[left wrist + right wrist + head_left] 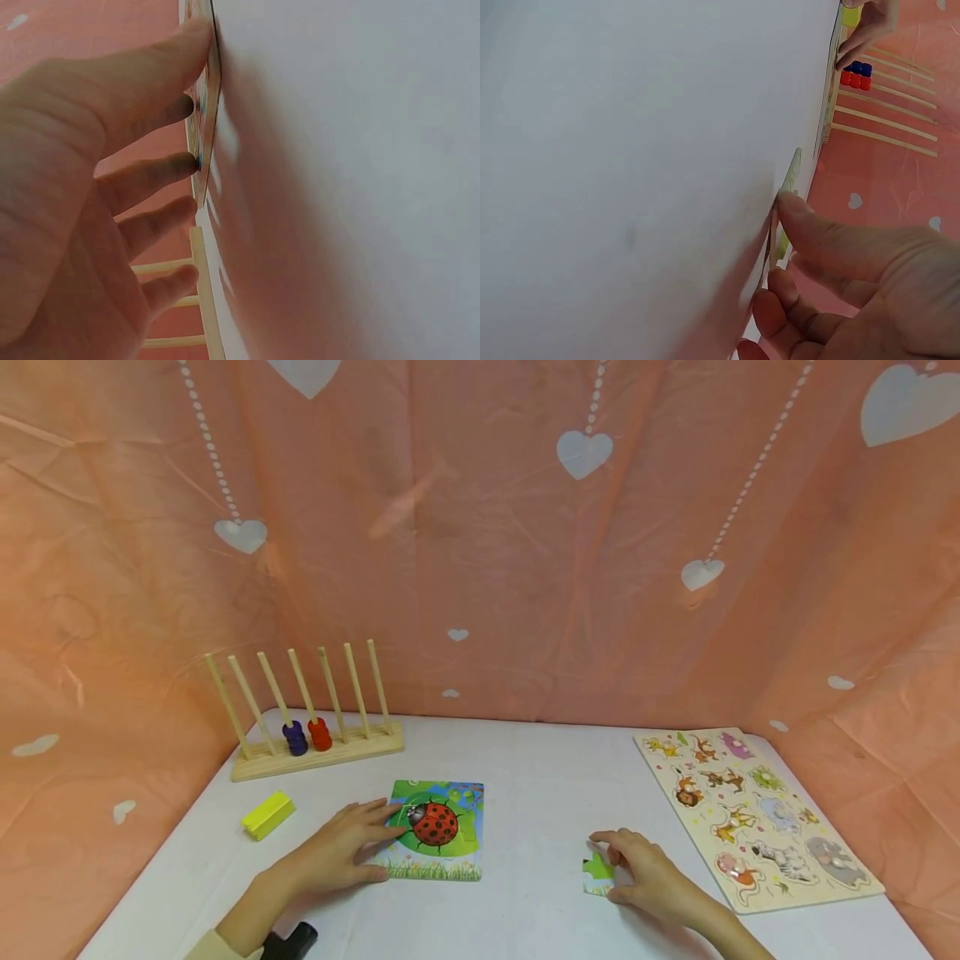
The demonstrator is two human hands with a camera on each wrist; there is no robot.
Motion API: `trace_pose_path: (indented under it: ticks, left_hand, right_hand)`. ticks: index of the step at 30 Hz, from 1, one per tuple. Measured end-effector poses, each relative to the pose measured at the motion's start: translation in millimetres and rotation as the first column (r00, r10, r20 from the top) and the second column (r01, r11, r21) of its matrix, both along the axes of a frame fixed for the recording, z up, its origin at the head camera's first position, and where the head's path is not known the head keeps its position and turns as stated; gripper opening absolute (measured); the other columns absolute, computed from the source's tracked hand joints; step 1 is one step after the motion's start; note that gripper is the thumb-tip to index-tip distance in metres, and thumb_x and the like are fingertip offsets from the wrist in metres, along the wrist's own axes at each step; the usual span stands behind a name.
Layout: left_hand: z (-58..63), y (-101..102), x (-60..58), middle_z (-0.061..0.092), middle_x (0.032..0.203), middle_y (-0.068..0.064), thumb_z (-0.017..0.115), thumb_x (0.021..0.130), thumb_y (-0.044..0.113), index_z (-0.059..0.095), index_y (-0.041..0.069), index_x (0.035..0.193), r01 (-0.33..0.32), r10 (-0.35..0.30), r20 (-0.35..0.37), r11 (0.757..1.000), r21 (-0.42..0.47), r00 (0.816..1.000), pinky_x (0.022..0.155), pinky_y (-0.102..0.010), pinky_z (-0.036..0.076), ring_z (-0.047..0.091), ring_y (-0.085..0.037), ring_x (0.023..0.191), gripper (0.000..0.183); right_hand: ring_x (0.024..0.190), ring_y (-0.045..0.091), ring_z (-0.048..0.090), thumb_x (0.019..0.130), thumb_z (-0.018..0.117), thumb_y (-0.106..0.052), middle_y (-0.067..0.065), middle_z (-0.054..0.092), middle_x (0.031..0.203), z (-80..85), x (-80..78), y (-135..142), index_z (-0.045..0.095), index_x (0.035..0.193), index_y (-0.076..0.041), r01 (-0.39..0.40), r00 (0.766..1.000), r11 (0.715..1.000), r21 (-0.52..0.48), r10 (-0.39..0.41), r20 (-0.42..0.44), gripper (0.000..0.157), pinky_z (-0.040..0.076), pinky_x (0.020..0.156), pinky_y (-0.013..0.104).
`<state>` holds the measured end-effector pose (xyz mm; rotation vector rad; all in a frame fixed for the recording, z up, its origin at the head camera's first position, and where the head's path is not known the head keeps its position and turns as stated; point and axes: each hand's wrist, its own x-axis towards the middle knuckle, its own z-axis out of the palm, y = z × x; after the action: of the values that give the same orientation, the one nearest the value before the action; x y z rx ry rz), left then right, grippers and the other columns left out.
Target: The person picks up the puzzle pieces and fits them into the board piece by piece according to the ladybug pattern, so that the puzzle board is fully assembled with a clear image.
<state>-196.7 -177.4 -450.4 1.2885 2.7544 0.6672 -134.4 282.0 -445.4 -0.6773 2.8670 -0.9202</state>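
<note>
A square ladybug jigsaw puzzle lies flat on the white table. My left hand rests at its left side, fingers extended, some fingertips on the picture and the thumb by the lower left corner. In the left wrist view, the left hand's thumb touches the board's edge. Off to the right, my right hand pinches a green and white puzzle piece by its right side, low over or against the table. The right wrist view shows this puzzle piece between thumb and curled fingers, slightly tilted.
A wooden peg rack with blue and red beads stands at the back left. Nearer lies a yellow block. A wooden animal peg puzzle covers the table's right side. Behind hangs a pink curtain with white hearts.
</note>
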Motion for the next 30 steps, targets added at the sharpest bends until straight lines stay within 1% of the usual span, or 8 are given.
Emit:
trace_pose_path:
  ticks: [3,7,15,20,24,27,30]
  left_hand:
    - [2.0,2.4,2.4,0.051,0.143,-0.024,0.077,0.086,0.032,0.069,0.004,0.125,0.012,-0.012,-0.008,1.000,-0.003,1.000,0.101,-0.074,0.031,0.044,-0.048,0.132,0.049]
    - [3.0,3.6,4.8,0.051,0.144,-0.022,0.078,0.086,0.027,0.069,0.005,0.125,0.017,-0.017,-0.009,1.000,-0.002,1.000,0.104,-0.069,0.032,0.045,-0.043,0.133,0.045]
    - [2.6,2.8,5.1,0.050,0.145,-0.022,0.077,0.087,0.025,0.069,0.004,0.125,0.015,-0.015,0.016,1.000,-0.001,1.000,0.105,-0.068,0.032,0.045,-0.042,0.133,0.045]
    - [1.5,3.0,5.1,0.050,0.145,-0.021,0.077,0.087,0.027,0.069,0.004,0.125,0.012,-0.012,0.010,1.000,-0.003,1.000,0.105,-0.067,0.033,0.045,-0.042,0.133,0.044]
    - [-0.2,2.7,4.9,0.051,0.144,-0.021,0.077,0.087,0.028,0.070,0.005,0.124,0.013,-0.013,0.003,1.000,-0.001,1.000,0.104,-0.067,0.033,0.046,-0.042,0.132,0.044]
    - [0.3,2.8,4.7,0.051,0.144,-0.021,0.077,0.087,0.027,0.070,0.005,0.125,0.017,-0.017,0.001,1.000,0.000,1.000,0.104,-0.067,0.033,0.046,-0.042,0.132,0.044]
    - [0.8,2.8,4.7,0.051,0.144,-0.022,0.077,0.087,0.027,0.070,0.005,0.125,0.021,-0.021,-0.009,1.000,0.000,1.000,0.104,-0.067,0.034,0.046,-0.042,0.132,0.044]
  right_hand:
    - [0.084,0.007,0.042,0.068,0.088,-0.009,-0.010,0.047,0.089,0.2,0.0,0.1,0.062,0.120,-0.006,0.000,1.000,1.000,0.005,0.000,-0.001,0.058,0.034,0.074,0.032]
    - [0.083,0.007,0.042,0.067,0.088,-0.009,-0.010,0.046,0.088,-0.5,-0.4,0.8,0.064,0.112,-0.011,0.001,1.000,1.000,0.016,-0.001,-0.010,0.052,0.034,0.073,0.031]
    - [0.087,0.010,0.047,0.067,0.088,-0.009,-0.009,0.050,0.093,0.2,-1.1,0.1,0.063,0.112,-0.014,0.005,1.000,1.000,0.011,-0.005,0.003,0.052,0.038,0.075,0.032]
    - [0.091,0.010,0.051,0.066,0.087,-0.008,-0.009,0.053,0.096,0.2,-1.4,-0.7,0.061,0.111,-0.014,0.012,1.000,1.000,0.003,-0.012,0.011,0.052,0.039,0.079,0.034]
    - [0.090,0.009,0.053,0.067,0.086,-0.003,-0.007,0.055,0.097,-0.5,-2.7,-0.8,0.057,0.107,-0.012,-0.004,0.999,0.999,-0.039,0.006,0.043,0.051,0.045,0.079,0.031]
    - [0.082,0.006,0.050,0.069,0.082,0.004,-0.006,0.054,0.091,-0.1,-4.5,-1.0,0.054,0.105,-0.010,-0.037,0.996,0.994,-0.104,0.046,0.081,0.047,0.046,0.070,0.026]
    - [0.072,0.003,0.045,0.072,0.077,0.009,-0.005,0.049,0.080,1.2,-7.2,-1.8,0.053,0.103,-0.009,-0.083,0.988,0.980,-0.178,0.104,0.112,0.043,0.040,0.060,0.023]
